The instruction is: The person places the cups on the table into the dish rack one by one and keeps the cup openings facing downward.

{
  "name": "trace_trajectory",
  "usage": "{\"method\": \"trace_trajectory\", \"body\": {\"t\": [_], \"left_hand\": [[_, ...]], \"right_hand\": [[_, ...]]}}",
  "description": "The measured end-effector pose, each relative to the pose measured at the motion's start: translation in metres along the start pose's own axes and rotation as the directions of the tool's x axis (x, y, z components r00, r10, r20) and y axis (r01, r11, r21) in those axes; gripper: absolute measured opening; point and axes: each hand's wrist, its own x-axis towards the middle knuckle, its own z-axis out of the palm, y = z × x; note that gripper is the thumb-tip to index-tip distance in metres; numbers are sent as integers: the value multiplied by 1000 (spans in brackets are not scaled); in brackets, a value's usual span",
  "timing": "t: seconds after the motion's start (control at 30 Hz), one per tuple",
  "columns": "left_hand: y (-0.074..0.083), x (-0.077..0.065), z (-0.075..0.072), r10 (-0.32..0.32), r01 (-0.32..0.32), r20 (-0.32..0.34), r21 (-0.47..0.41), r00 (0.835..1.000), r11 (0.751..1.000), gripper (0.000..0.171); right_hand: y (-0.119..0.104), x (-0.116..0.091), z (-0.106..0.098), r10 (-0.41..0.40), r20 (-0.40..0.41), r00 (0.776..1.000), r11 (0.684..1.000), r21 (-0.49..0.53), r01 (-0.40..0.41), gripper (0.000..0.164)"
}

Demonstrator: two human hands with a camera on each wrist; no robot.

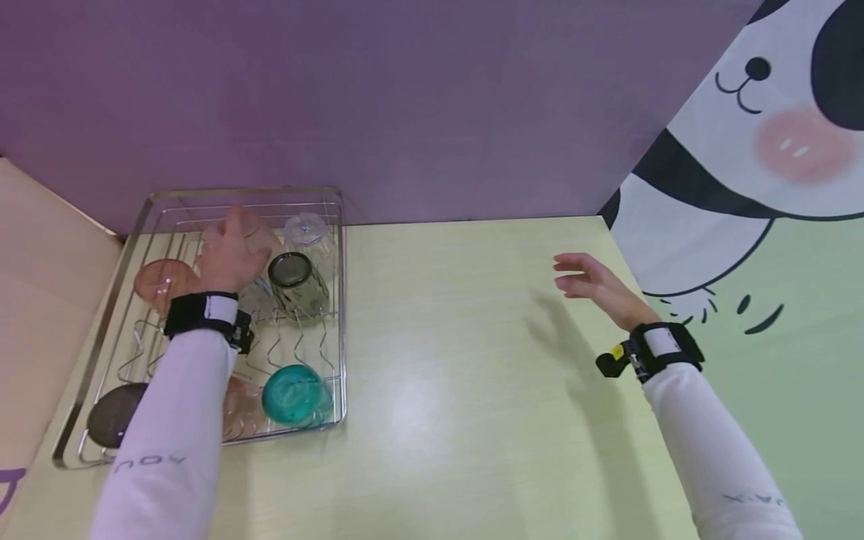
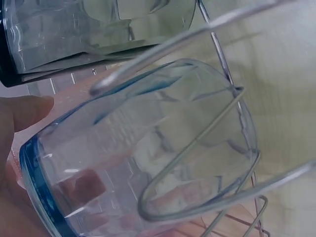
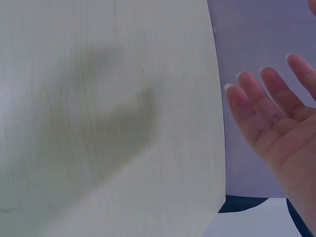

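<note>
In the head view my left hand reaches into the back of a wire dish rack. Its thumb and fingers are around an upside-down pink glass, mostly hidden by the hand. Close below the hand stands a clear glass with a blue base, large in the left wrist view, with the thumb beyond it. A dark-based glass stands to the right. My right hand is raised over the table's right side, holding nothing, fingers loosely extended in the right wrist view.
Also in the rack are a clear glass, an orange-pink glass, a teal glass, a dark glass and a pale pink glass. Wire loops stand between them. A purple wall borders the table behind.
</note>
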Motion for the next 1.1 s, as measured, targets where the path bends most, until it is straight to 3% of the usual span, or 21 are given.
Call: {"method": "trace_trajectory", "body": {"t": [0.27, 0.43, 0.7, 0.87, 1.1], "left_hand": [[1, 0, -3, -25, 22, 41, 63, 999, 998, 89], [0, 2, -6, 2, -8, 82, 76, 997, 997, 89], [-8, 2, -14, 28, -30, 130, 19, 991, 999, 92], [-9, 2, -14, 33, -32, 124, -16, 992, 999, 93], [-6, -3, -18, 49, -35, 95, -145, 994, 989, 99]], "right_hand": [[-3, 0, 2, 29, 14, 999, 999, -18, -28, 65], [-2, -1, 1, 26, 9, 1000, 999, -25, -26, 65], [-2, 1, 1, 4, 2, 1000, 1000, -17, -4, 64], [-3, 2, 1, 19, 7, 1000, 1000, -22, -19, 65], [-3, 4, 3, 11, -15, 1000, 1000, -17, -11, 66]]}}
